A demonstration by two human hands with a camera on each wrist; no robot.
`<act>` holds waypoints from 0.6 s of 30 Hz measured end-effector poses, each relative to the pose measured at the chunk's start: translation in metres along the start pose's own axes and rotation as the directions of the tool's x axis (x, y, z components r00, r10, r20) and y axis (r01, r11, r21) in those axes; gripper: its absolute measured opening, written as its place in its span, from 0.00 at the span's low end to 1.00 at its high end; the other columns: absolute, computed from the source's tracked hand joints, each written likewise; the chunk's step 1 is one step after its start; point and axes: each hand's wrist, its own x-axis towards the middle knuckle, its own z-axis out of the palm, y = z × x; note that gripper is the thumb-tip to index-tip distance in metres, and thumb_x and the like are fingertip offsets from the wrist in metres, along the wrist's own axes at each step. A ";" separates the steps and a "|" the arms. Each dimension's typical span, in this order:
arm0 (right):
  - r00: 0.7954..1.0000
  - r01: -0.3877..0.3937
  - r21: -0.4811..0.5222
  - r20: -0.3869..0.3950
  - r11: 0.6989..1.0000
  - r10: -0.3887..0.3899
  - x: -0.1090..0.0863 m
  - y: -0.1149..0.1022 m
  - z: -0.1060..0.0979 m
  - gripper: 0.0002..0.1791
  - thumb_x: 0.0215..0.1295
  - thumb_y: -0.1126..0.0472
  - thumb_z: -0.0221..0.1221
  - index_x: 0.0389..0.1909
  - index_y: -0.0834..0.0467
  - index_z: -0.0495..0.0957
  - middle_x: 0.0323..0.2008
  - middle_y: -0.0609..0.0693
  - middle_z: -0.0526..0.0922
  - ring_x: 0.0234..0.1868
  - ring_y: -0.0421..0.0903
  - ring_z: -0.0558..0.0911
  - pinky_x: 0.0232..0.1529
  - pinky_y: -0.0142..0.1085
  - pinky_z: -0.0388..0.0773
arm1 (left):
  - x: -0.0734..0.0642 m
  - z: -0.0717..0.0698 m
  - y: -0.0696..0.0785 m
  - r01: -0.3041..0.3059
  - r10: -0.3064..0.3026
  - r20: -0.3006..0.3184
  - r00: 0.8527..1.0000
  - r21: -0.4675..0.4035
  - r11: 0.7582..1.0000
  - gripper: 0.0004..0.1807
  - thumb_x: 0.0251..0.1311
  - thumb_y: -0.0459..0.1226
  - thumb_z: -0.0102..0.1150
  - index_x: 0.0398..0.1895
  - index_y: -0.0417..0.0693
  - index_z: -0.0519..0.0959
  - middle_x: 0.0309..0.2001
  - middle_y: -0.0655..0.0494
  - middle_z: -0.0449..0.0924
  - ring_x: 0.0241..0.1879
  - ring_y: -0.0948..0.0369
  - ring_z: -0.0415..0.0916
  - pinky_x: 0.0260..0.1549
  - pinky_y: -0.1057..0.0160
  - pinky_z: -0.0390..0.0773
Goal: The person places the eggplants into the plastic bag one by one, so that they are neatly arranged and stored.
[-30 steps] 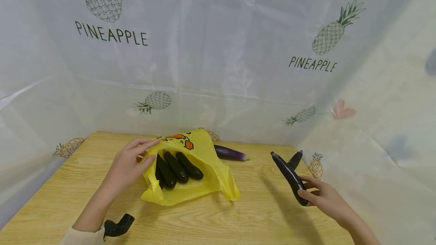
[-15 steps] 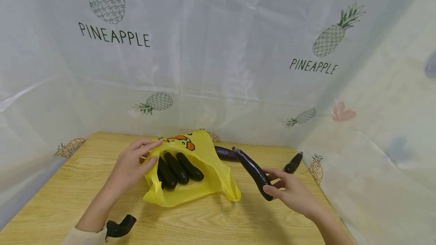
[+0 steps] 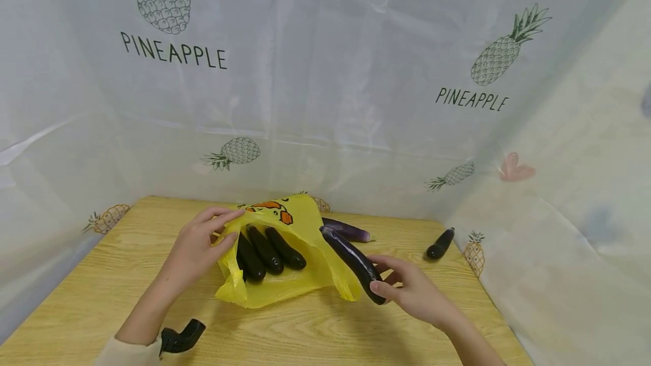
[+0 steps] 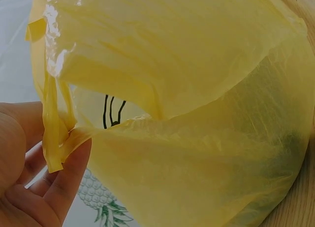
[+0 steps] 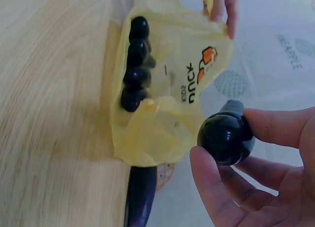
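My left hand (image 3: 195, 247) pinches the upper edge of a yellow plastic bag (image 3: 305, 213); in the left wrist view, thumb and fingers close on a bag strap (image 4: 51, 123). The bag lies on its side, its mouth facing me. Several dark eggplants (image 3: 264, 250) lie side by side inside, blunt ends outward. At the bag's right side, my right hand (image 3: 414, 290) grips another dark eggplant (image 3: 353, 261) by its blunt end. This one is tilted above the table, its stem end toward the bag. The right wrist view shows its round end (image 5: 226, 138) between thumb and fingers.
A purple eggplant (image 3: 358, 234) lies behind the bag, partly hidden by it. Another small dark eggplant (image 3: 440, 243) rests near the table's right edge. The wooden table (image 3: 285, 338) is surrounded by a pineapple-print curtain (image 3: 325, 72). A black curved piece (image 3: 183, 336) sits at my left wrist.
My right hand has carried the held eggplant leftward from the table's right side to the bag's right side. The left hand keeps its hold on the bag, nearly still.
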 end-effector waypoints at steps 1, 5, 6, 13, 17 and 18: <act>1.000 0.001 0.010 0.005 1.000 -0.001 0.000 -0.001 0.001 0.33 0.77 0.56 0.64 0.79 0.59 0.69 0.65 0.63 0.79 0.45 0.51 0.88 0.40 0.39 0.87 | 0.000 0.000 0.000 -0.001 0.001 0.000 1.000 0.000 1.000 0.28 0.63 0.27 0.72 0.68 0.48 0.83 0.58 0.53 0.81 0.32 0.67 0.69 0.32 0.67 0.80; 1.000 0.008 0.037 0.022 0.999 -0.008 0.002 -0.010 0.010 0.33 0.77 0.57 0.64 0.78 0.59 0.69 0.64 0.61 0.80 0.46 0.51 0.87 0.41 0.39 0.87 | 0.000 0.000 0.000 -0.005 0.005 0.000 1.000 0.005 1.000 0.29 0.63 0.26 0.72 0.68 0.48 0.83 0.58 0.53 0.81 0.32 0.68 0.70 0.33 0.66 0.81; 1.000 0.012 0.036 0.025 0.999 -0.013 0.003 -0.013 0.013 0.32 0.77 0.57 0.64 0.78 0.59 0.70 0.63 0.60 0.81 0.46 0.51 0.87 0.41 0.39 0.87 | 0.000 0.000 0.000 -0.006 0.006 0.000 1.000 0.007 1.000 0.29 0.63 0.26 0.72 0.68 0.48 0.83 0.58 0.54 0.81 0.31 0.69 0.70 0.33 0.66 0.81; 0.997 0.036 0.011 0.065 0.999 -0.036 0.018 -0.031 0.041 0.30 0.77 0.54 0.64 0.75 0.55 0.73 0.62 0.55 0.82 0.47 0.48 0.87 0.41 0.36 0.87 | 0.000 0.000 0.000 -0.001 0.001 0.000 1.000 0.002 1.000 0.29 0.63 0.27 0.72 0.68 0.49 0.83 0.59 0.54 0.81 0.31 0.68 0.69 0.33 0.67 0.80; 0.997 0.051 -0.028 0.064 0.998 -0.050 0.031 -0.031 0.056 0.28 0.76 0.53 0.65 0.73 0.55 0.76 0.59 0.53 0.84 0.44 0.45 0.87 0.38 0.35 0.86 | 0.000 0.001 0.000 -0.010 0.010 -0.001 1.000 0.000 1.000 0.29 0.63 0.27 0.73 0.68 0.49 0.83 0.59 0.54 0.81 0.32 0.68 0.70 0.33 0.67 0.81; 0.997 0.053 -0.029 0.061 0.998 -0.051 0.034 -0.029 0.059 0.28 0.75 0.53 0.66 0.73 0.55 0.76 0.57 0.53 0.84 0.44 0.45 0.87 0.37 0.36 0.86 | 0.000 0.001 0.000 -0.011 0.011 -0.001 1.000 -0.002 1.000 0.29 0.63 0.27 0.72 0.68 0.49 0.83 0.59 0.54 0.81 0.32 0.68 0.70 0.33 0.67 0.81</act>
